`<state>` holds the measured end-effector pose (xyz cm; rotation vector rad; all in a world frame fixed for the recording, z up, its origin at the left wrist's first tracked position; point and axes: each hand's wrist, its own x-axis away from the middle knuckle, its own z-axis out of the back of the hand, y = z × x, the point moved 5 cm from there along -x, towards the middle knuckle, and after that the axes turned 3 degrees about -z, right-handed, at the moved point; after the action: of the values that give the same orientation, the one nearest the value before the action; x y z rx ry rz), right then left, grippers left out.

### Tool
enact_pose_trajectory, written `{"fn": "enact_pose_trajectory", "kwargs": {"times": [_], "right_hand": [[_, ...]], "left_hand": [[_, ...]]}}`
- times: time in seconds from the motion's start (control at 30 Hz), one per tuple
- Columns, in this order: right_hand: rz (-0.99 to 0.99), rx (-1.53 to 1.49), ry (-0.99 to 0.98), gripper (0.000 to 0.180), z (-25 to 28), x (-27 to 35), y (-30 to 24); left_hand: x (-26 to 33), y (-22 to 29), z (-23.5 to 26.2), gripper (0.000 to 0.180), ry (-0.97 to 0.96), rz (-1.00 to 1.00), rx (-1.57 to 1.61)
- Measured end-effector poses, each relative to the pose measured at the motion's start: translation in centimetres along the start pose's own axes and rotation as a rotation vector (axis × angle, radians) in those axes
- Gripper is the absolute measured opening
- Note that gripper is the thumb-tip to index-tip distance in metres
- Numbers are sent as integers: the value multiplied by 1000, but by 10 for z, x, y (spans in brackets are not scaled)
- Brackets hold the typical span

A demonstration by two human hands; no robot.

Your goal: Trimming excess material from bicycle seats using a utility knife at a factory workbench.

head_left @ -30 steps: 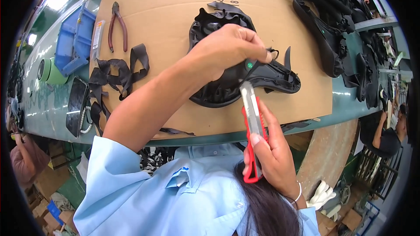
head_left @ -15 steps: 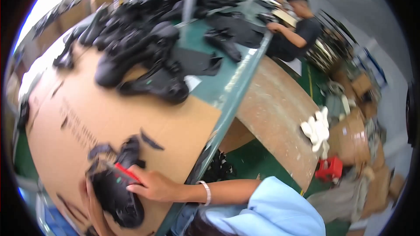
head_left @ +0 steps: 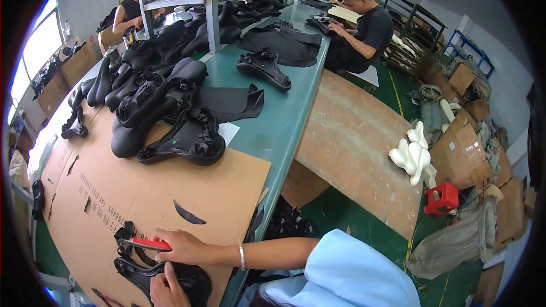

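Note:
A black bicycle saddle (head_left: 194,282) lies underside up on the cardboard at the near edge, its narrow end toward the left. My left hand (head_left: 169,290) grips its near rim, the fingers partly hidden at the frame's bottom. My right hand (head_left: 185,247) is closed round a red-handled cutter knife (head_left: 151,244), held over the saddle's far side and pointing left. Beside the blade, a loose black strip of cover material (head_left: 126,233) bunches up by the saddle's narrow end. A curved black offcut (head_left: 189,212) rests farther off on the cardboard.
Several black saddles (head_left: 182,142) are heaped beyond the cardboard sheet (head_left: 136,187) on the green table (head_left: 284,108). A metal post (head_left: 211,11) rises from it. White saddle-shaped pieces (head_left: 410,156) lie on a brown board (head_left: 352,148) at right, near a red stool (head_left: 441,199). Other people work farther back.
The saddle has turned, its narrow end swinging from far to left. My left hand has shifted to its near rim; my right hand keeps the knife. The view has shifted too.

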<state>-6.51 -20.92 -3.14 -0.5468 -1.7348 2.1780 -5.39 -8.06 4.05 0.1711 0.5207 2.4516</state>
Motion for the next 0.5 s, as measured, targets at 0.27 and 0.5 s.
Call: {"fn": "enact_pose_trajectory", "kwargs": {"times": [0.27,0.5], "right_hand": [[-52,-142,29,35,23,29,10],[-257,151,-78,30,64,60,-21]], "left_hand": [[-3,-7,-26,32,145,134,477],[5,-19,-32,16,164,63,562]]}}
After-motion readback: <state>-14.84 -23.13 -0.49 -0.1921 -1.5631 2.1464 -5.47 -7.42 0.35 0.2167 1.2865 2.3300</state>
